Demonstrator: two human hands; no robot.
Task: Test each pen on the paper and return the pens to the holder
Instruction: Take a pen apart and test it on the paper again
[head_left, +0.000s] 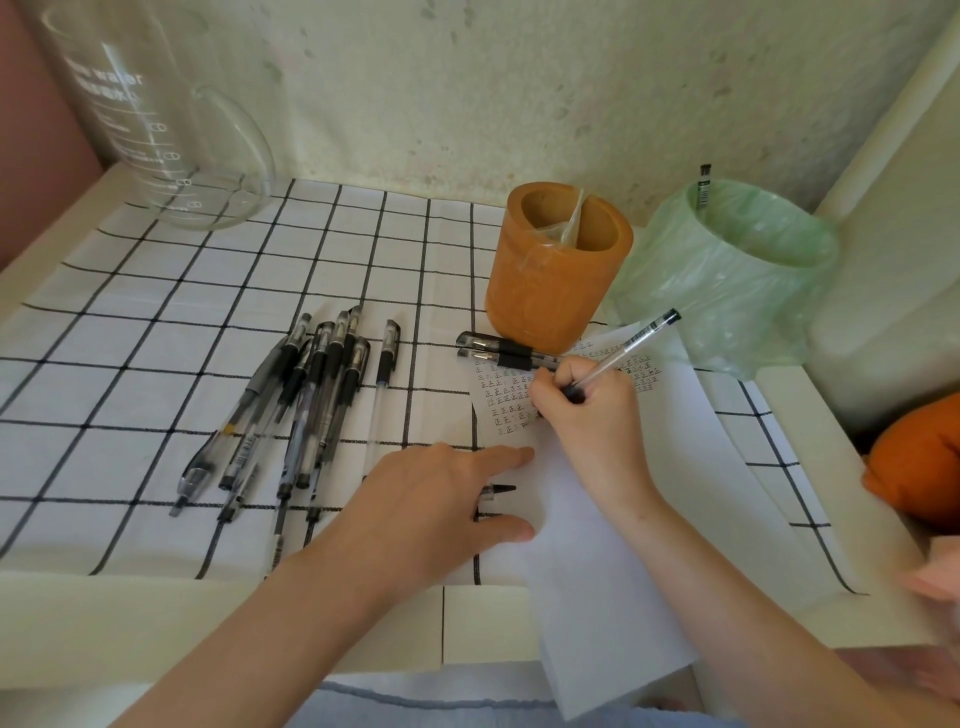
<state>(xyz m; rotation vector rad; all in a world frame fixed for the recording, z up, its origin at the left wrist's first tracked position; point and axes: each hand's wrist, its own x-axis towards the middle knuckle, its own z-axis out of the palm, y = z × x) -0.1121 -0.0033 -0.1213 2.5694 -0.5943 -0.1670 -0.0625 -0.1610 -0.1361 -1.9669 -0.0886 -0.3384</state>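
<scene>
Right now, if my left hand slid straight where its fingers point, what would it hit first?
Most likely your right hand, near its wrist, just across the paper from the left hand.

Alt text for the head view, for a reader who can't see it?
The right hand holds a pen to the marked paper while the left hand rests on its edge. More pens lie loose to the left; the orange holder stands behind.

The left hand (431, 499) and right hand (587, 415) are showing bare, as are both forearms running back from the fingers. Well behind the fingers, blue-grey cloth (415, 701) with a stitched edge is showing, seemingly worn over the lap.
</scene>
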